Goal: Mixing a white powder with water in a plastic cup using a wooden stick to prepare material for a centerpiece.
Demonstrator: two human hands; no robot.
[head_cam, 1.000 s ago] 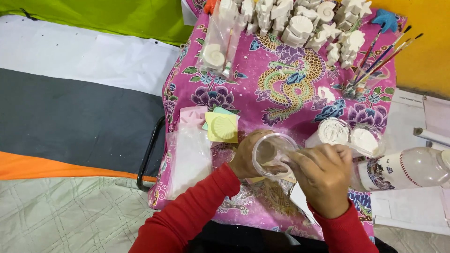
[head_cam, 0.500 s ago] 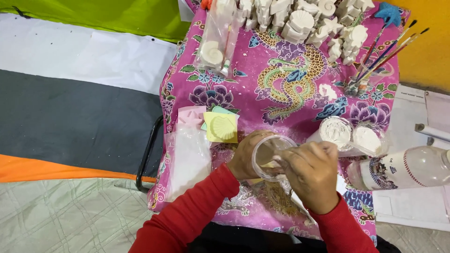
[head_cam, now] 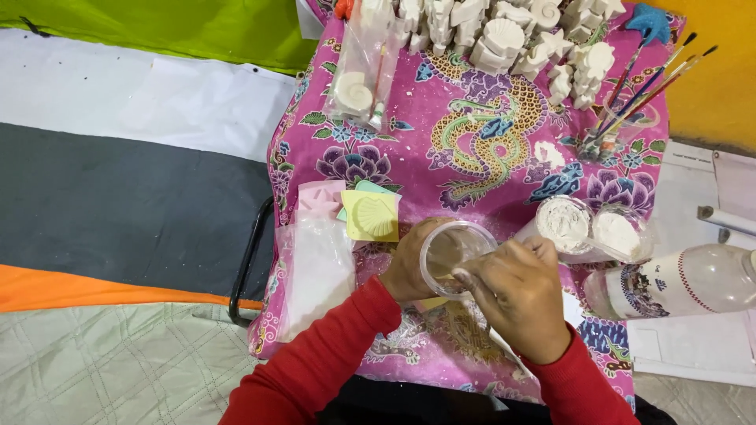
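My left hand (head_cam: 409, 264) wraps around a clear plastic cup (head_cam: 450, 250) held above the pink patterned tablecloth (head_cam: 441, 157). My right hand (head_cam: 516, 295) is closed over the cup's right rim, fingers pinched on something small that I cannot make out. Both sleeves are red. Just right of the hands stand two open cups of white powder (head_cam: 563, 224). Left of the cup lies a yellow shell mould (head_cam: 372, 216) beside a pink mould (head_cam: 319, 198).
White plaster figures (head_cam: 504, 35) crowd the table's far edge. A clear jar holds paintbrushes (head_cam: 638, 94). A bagged shell and brush (head_cam: 358, 75) lie at the far left, a bag of white powder (head_cam: 319, 267) at the near left, a plastic bottle (head_cam: 685, 279) at right.
My right hand has shifted left over the cup's rim. The cup has stayed in my left hand.
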